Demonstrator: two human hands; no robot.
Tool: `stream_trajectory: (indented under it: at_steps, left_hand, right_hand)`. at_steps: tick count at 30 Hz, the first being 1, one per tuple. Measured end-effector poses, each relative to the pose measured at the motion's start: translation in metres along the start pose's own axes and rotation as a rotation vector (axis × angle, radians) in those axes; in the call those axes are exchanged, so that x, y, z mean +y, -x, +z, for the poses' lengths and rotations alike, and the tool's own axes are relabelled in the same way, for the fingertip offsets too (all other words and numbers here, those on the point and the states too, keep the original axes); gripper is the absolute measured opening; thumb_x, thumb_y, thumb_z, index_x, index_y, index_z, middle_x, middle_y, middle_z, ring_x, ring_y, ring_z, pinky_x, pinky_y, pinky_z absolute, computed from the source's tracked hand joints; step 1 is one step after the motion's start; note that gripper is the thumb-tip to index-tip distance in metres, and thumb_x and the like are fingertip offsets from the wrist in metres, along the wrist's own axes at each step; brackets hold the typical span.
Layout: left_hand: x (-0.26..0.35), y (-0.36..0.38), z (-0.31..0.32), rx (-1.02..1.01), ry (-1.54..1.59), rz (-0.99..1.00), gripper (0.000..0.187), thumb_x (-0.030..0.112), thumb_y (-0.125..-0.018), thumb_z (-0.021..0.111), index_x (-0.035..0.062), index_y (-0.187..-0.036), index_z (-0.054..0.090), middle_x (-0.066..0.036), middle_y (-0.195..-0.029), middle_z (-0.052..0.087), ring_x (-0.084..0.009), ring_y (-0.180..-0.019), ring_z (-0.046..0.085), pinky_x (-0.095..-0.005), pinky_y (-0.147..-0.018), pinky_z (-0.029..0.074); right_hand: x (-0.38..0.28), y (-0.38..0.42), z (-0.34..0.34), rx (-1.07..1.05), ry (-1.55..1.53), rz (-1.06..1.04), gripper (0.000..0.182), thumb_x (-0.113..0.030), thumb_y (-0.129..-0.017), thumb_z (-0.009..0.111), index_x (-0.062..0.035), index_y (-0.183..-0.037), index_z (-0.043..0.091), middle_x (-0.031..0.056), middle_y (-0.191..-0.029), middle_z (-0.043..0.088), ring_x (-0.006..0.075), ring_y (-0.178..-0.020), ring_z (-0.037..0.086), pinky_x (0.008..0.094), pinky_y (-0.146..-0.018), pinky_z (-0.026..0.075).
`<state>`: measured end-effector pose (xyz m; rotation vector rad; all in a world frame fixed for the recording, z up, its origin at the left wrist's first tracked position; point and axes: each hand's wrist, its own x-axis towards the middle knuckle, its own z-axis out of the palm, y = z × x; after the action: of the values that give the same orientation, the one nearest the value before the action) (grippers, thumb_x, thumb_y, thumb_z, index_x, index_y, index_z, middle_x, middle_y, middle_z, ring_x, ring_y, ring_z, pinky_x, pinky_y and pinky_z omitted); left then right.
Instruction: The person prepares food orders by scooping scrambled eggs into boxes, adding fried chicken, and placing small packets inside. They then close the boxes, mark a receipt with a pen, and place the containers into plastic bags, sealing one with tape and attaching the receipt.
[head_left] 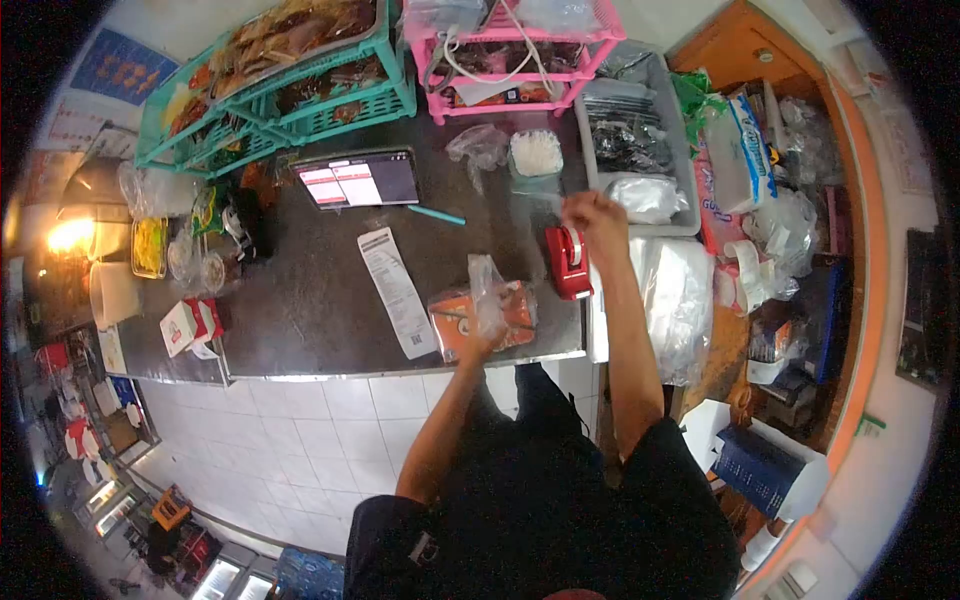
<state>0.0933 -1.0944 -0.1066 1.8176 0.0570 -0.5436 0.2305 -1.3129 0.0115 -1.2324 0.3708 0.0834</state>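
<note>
A clear plastic bag (487, 290) with an orange printed box (455, 318) inside lies at the counter's front edge. My left hand (482, 340) is closed around the bag's gathered neck, which sticks up above the fingers. To the right stands a red tape dispenser (568, 270) with a pale roll of tape (573, 246) in it. My right hand (598, 218) is at the dispenser's far end, its fingers pinched together on the tape; the strip itself is barely visible. A long printed receipt (395, 290) lies left of the bag.
Behind are a tablet (356, 180), a teal pen (437, 215), a small tub of white contents (537, 154), and teal (340, 115) and pink racks (510, 108). A grey bin (685, 170) and stacked plastic bags (672, 300) border the right side. A red-and-white box (185, 325) sits left.
</note>
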Motion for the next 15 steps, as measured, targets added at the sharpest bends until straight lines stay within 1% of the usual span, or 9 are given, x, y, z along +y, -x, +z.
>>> stream_trajectory:
  at_steps: [1,2,4,6,7,9,10,13,15]
  left_hand:
    - [0.014,0.0,-0.007,-0.012,-0.117,0.026,0.041,0.032,-0.094,0.056,0.003,-0.123,0.057,-0.016,-0.124,0.056,-0.0289,-0.106,0.057,-0.0396,-0.091,0.047]
    - [0.013,0.003,-0.009,0.095,-0.384,0.392,0.037,0.03,-0.095,0.055,0.0022,-0.119,0.059,-0.013,-0.123,0.057,-0.0252,-0.111,0.055,-0.0369,-0.093,0.047]
    - [0.014,0.003,-0.012,0.179,-0.653,0.747,0.033,0.027,-0.096,0.054,0.0015,-0.116,0.06,-0.01,-0.122,0.057,-0.0214,-0.116,0.053,-0.0342,-0.095,0.047]
    - [0.024,0.0,-0.011,0.03,0.283,0.259,0.028,0.015,-0.09,0.064,0.005,-0.116,0.06,-0.007,-0.115,0.057,-0.0166,-0.108,0.054,-0.0289,-0.087,0.049]
    - [0.034,0.004,-0.016,0.019,0.278,0.248,0.028,0.015,-0.09,0.064,0.005,-0.116,0.06,-0.007,-0.115,0.057,-0.0166,-0.108,0.054,-0.0289,-0.087,0.049]
    - [0.054,0.01,-0.029,-0.071,0.709,-0.004,0.031,0.008,-0.085,0.072,0.0074,-0.114,0.061,-0.003,-0.104,0.054,-0.0124,-0.096,0.054,-0.0265,-0.079,0.048]
    - [0.055,0.008,-0.032,-0.069,0.689,-0.055,0.027,0.014,-0.085,0.074,0.0082,-0.109,0.063,0.001,-0.09,0.051,-0.0099,-0.084,0.053,-0.0262,-0.072,0.045]
    - [0.044,-0.001,-0.04,-0.286,0.487,-0.199,0.025,0.012,-0.094,0.062,0.0014,-0.115,0.055,-0.001,-0.088,0.055,-0.0092,-0.075,0.054,-0.0266,-0.072,0.047]
    - [0.064,0.01,-0.025,-0.224,0.344,-0.258,0.021,0.018,-0.096,0.058,0.0004,-0.108,0.057,-0.001,-0.081,0.057,-0.0118,-0.073,0.054,-0.0291,-0.066,0.043]
  right_hand:
    - [0.012,0.027,0.0,-0.024,-0.018,0.093,0.014,0.002,-0.079,0.067,0.0019,-0.093,0.066,0.0111,-0.088,0.07,0.0174,-0.077,0.067,0.029,-0.066,0.054]
    - [0.023,0.057,0.002,-0.047,0.078,0.162,0.013,0.001,-0.078,0.068,0.0015,-0.091,0.067,0.0124,-0.089,0.069,0.0164,-0.076,0.065,0.0287,-0.063,0.053]
    - [0.05,0.109,-0.004,-0.08,0.245,0.166,0.014,0.002,-0.078,0.069,0.0009,-0.092,0.068,0.0128,-0.09,0.069,0.016,-0.076,0.065,0.0294,-0.063,0.054]
    - [0.073,0.157,-0.02,-0.096,0.537,0.105,0.018,0.005,-0.078,0.068,0.0003,-0.095,0.069,0.0108,-0.089,0.07,0.0161,-0.077,0.066,0.0299,-0.067,0.056]
    - [0.078,0.179,-0.027,-0.102,0.752,0.105,0.018,0.005,-0.079,0.068,-0.0002,-0.095,0.069,0.0097,-0.088,0.07,0.0156,-0.078,0.067,0.0296,-0.069,0.056]
    - [0.098,0.221,-0.033,-0.1,0.658,0.084,0.017,0.008,-0.076,0.066,-0.0009,-0.091,0.07,0.0096,-0.084,0.069,0.0157,-0.078,0.067,0.029,-0.067,0.054]
    - [0.095,0.231,-0.024,-0.104,0.571,0.053,0.018,0.01,-0.074,0.063,-0.0015,-0.086,0.07,0.0096,-0.08,0.069,0.0157,-0.078,0.067,0.0284,-0.065,0.052]
    - [0.084,0.225,0.006,-0.257,0.84,-0.143,0.011,0.0,-0.075,0.07,-0.002,-0.085,0.071,0.0119,-0.079,0.067,0.0265,-0.069,0.066,0.037,-0.061,0.052]
    - [0.104,0.204,0.027,-0.263,0.871,-0.307,0.013,-0.002,-0.072,0.071,-0.0011,-0.085,0.069,0.0144,-0.078,0.066,0.0336,-0.07,0.064,0.042,-0.064,0.051]
